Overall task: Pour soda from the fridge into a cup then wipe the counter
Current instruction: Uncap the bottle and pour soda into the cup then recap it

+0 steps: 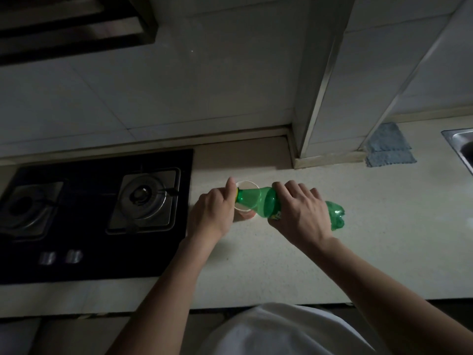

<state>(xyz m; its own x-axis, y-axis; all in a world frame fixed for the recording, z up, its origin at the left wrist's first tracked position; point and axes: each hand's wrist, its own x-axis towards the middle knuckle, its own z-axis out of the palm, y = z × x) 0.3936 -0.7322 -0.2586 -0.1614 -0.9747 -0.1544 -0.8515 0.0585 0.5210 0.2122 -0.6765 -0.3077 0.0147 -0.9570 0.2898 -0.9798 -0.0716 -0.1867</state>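
Observation:
A green soda bottle [258, 202] lies tipped nearly level over a white paper cup [247, 186] on the pale counter [371, 239]. Its mouth, with a yellow ring, sits over the cup's rim. My right hand [300, 213] grips the bottle round its middle. My left hand [216, 212] holds the cup from the left, thumb up against its rim. Most of the cup is hidden behind the bottle and my left hand. Whether liquid is flowing cannot be told in the dim light.
A black two-burner gas hob [97, 213] lies just left of the cup. A folded blue cloth [389, 146] lies at the back right beside a tiled column [325, 98]. A steel sink edge [460, 144] shows at the far right.

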